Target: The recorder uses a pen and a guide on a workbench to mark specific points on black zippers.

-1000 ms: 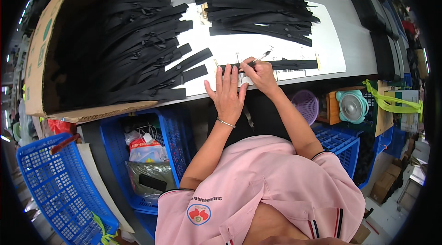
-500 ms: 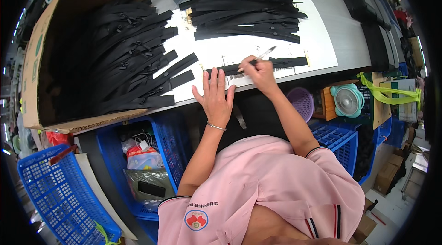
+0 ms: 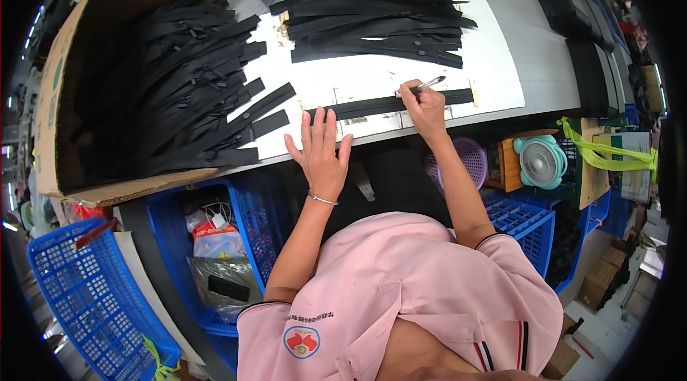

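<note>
A single black zipper (image 3: 368, 107) lies stretched across the white board (image 3: 494, 52), close to the table's near edge. My left hand (image 3: 322, 159) rests flat with fingers spread, its fingertips pressing the zipper's left end. My right hand (image 3: 426, 110) pinches a dark pen (image 3: 431, 84) with a pale end pointing up and right. That hand is over the zipper's right half, the pen's lower tip at the far side of the strip; whether it touches is hard to tell. A pile of black zippers (image 3: 372, 16) lies beyond, on the board's far part.
At left, a cardboard box (image 3: 54, 105) on its side spills more black zippers (image 3: 193, 80) onto the board. Blue baskets (image 3: 93, 295) stand below the table on the left, another blue basket (image 3: 526, 227) on the right. A purple basket (image 3: 469, 159) and small green fan (image 3: 542, 161) sit by the right arm.
My right hand has moved to the right along the zipper with the pen, and the pen lies flatter. My left hand stays at the zipper's left end. The whole view has shifted slightly.
</note>
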A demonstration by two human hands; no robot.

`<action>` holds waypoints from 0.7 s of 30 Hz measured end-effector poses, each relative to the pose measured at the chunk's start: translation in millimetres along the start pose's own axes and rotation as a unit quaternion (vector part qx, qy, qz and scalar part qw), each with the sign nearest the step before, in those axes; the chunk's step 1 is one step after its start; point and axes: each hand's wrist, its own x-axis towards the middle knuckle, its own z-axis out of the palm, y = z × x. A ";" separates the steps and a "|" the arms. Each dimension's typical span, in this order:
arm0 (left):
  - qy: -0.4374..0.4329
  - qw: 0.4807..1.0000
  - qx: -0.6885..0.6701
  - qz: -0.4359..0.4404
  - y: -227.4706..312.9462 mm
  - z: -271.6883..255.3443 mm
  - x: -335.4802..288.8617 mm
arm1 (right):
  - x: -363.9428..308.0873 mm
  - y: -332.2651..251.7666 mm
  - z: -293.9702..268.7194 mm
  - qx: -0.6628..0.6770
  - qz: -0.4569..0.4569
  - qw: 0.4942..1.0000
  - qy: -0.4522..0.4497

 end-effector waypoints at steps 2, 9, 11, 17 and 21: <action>0.000 1.000 0.002 0.001 5.4 -2.3 2.2 | -0.1 1.8 0.4 -0.002 -0.007 1.000 -0.004; 0.039 0.985 -0.155 0.069 57.2 9.9 37.7 | 0.3 3.2 1.6 -0.023 -0.027 0.999 -0.001; 0.018 0.968 -0.249 0.032 66.5 21.4 47.1 | -0.1 4.1 1.9 -0.025 -0.034 0.999 0.003; 0.053 0.976 -0.207 0.036 70.0 32.0 57.1 | -2.7 12.1 0.4 0.066 -0.008 0.998 0.001; 0.069 0.975 -0.207 0.042 69.0 34.3 55.7 | -1.3 10.3 -4.6 0.063 -0.041 0.996 -0.039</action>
